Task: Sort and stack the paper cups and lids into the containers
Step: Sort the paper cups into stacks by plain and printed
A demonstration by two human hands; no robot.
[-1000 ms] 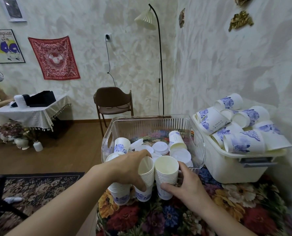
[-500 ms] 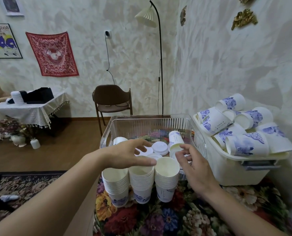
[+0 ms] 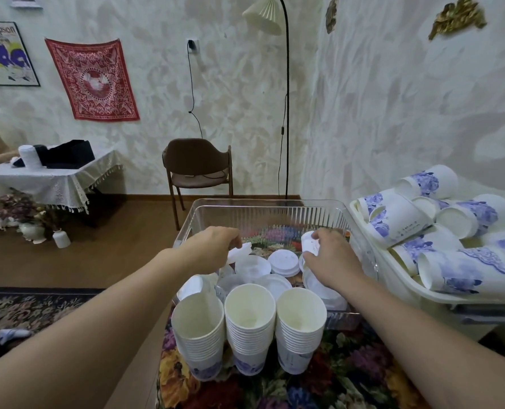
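My left hand (image 3: 212,246) is inside the clear bin (image 3: 270,214), fingers curled around a white piece (image 3: 241,251) that looks like a lid or a small cup on its side; I cannot tell which. Below it, on the floral tabletop (image 3: 348,376) at the bin's near wall, stand three cup stacks (image 3: 249,326), upright and side by side. They look light and thin-walled, so I judge a squeeze near the rim would dent them; I would hold a stack low around its nested body, where the layers stiffen it.

Loose lids (image 3: 283,262) lie flat and overlapping on the bin floor. They look like thin, slick plastic, hard to lift from flat; pinching a raised edge seems the best way in.

My right hand (image 3: 329,258) is also in the bin, at its right side, fingers wrapped around a cup (image 3: 308,243) lying on its side. It should weigh almost nothing, and a gentle hold around the middle ought to do.

Further right, a white tub (image 3: 440,298) touches the bin and holds printed cups (image 3: 463,231) heaped on their sides, unsorted. The heap looks loose enough to roll if I pull from underneath.
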